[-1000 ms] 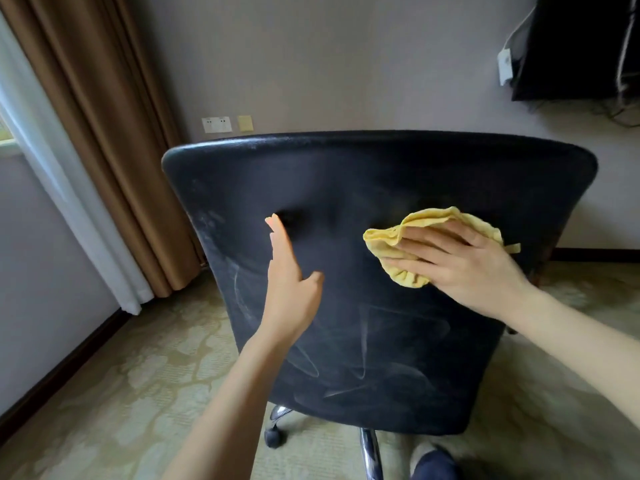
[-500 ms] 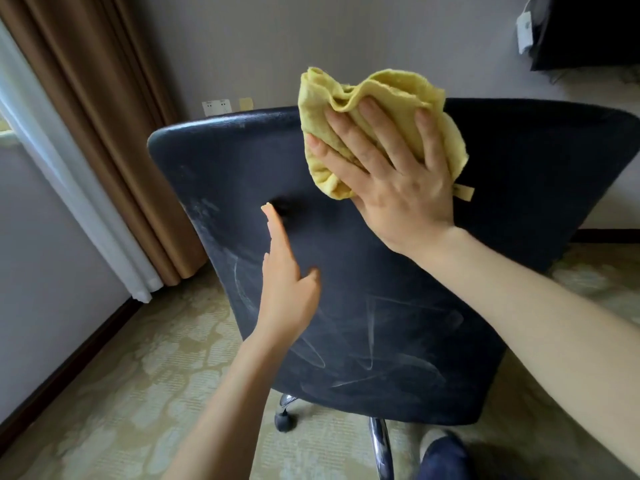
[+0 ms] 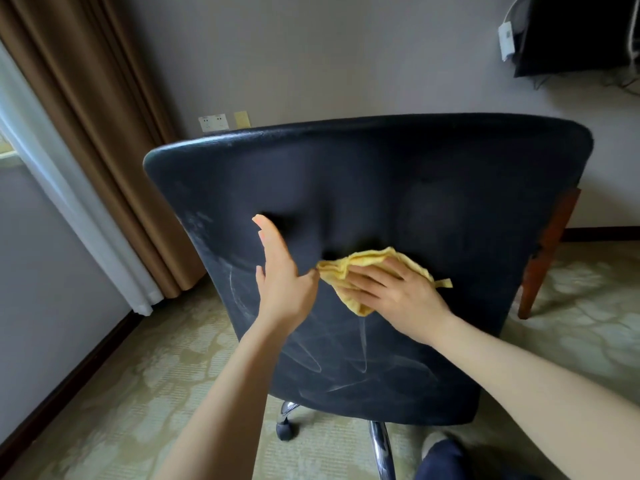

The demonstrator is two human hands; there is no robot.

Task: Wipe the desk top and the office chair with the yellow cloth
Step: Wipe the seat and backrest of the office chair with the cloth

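Yellow cloth (image 3: pixel 363 258) lies bunched against streaked black chair (image 3: pixel 415 188).

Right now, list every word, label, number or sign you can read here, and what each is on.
Nothing here is legible.
White socket plate on the wall: marks too small to read.
Tag of the yellow cloth: no print visible.
White plug by the cable: too blurred to read.
Back of the office chair: no label shows.

Head view, downward, near chair (image 3: pixel 398 188)
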